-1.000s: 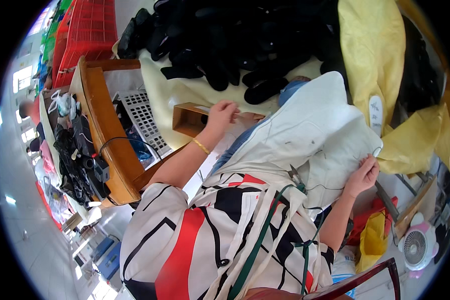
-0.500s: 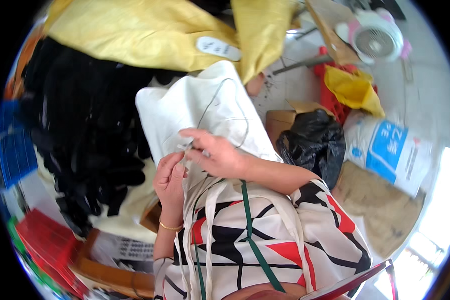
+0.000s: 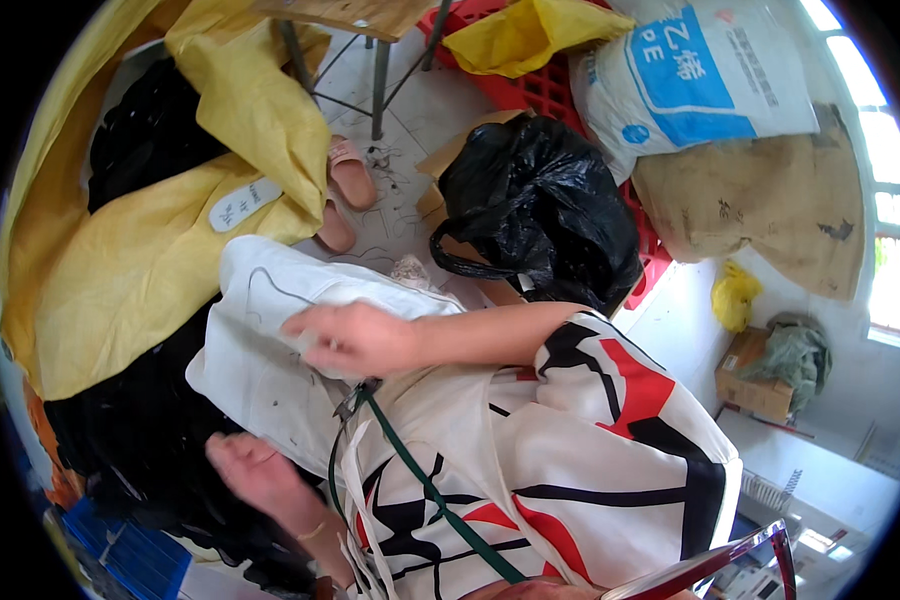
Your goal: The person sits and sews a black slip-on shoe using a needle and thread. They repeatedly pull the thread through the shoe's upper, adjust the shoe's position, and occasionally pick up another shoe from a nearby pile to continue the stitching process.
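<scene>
Hovering right hand (image 3: 355, 338): white cloth (image 3: 255, 375) beneath, grip too blurred to tell.
Left hand (image 3: 252, 472): black pile (image 3: 130, 440) nearby, grip likewise unclear.

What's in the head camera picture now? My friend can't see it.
A person's blurred right hand is over white cloth; the left hand, also blurred, is before a black pile. Farther off is a black plastic bag.

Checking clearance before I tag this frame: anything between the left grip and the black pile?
Nothing visible. The left grip overlaps the black pile in view; blur hides whether they touch. The white cloth lies above the grip in the picture, off that line.
</scene>
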A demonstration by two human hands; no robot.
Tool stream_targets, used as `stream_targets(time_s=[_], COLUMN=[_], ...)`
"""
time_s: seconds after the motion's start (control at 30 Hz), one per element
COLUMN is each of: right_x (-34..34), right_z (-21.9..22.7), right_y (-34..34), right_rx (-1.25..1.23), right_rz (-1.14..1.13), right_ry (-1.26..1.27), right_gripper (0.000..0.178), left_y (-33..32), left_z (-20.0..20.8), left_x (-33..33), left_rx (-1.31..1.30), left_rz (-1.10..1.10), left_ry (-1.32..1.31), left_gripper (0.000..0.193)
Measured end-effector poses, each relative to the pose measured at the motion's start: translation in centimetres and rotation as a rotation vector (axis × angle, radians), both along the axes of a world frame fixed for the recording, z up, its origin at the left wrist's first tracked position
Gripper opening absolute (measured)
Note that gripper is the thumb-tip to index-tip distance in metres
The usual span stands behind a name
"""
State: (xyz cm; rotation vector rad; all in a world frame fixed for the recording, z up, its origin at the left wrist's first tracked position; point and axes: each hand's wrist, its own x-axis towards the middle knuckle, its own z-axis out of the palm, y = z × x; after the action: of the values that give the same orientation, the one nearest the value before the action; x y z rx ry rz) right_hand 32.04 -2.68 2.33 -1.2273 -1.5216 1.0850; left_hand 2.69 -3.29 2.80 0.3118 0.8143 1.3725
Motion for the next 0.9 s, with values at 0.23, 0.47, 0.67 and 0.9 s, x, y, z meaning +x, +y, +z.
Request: stream_targets(time_s=[0.23,0.47,0.67,0.9], right_x=[19.7,32.1,35.0,32.1], right_z=[-9.1,-20.9,-22.0,-30.7], right_y=[-6.4,-19.1,-14.1,-10.6], right_rx=[-0.141,-0.563,-0.765,-0.799], right_rz=[-0.826,-1.074,-0.981,-0.991], right_ry=[0.101,-0.771,-0.5,-0.517], right_gripper=[0.014,0.043,0.071,0.088], left_y=[-2.2,-2.2,-2.9,-2.9], left_z=[3.9,2.3,3.1,2.0], left_x=[-15.7,-6.4,-5.7,-5.5], left_rx=[0.406,0.055,0.063,0.002], left_rz=[0.487,0.459,0.415,0.364], left_ry=[0.441,0.415,0.444,0.381], left_gripper=[0.011,0.015,0.012,0.015])
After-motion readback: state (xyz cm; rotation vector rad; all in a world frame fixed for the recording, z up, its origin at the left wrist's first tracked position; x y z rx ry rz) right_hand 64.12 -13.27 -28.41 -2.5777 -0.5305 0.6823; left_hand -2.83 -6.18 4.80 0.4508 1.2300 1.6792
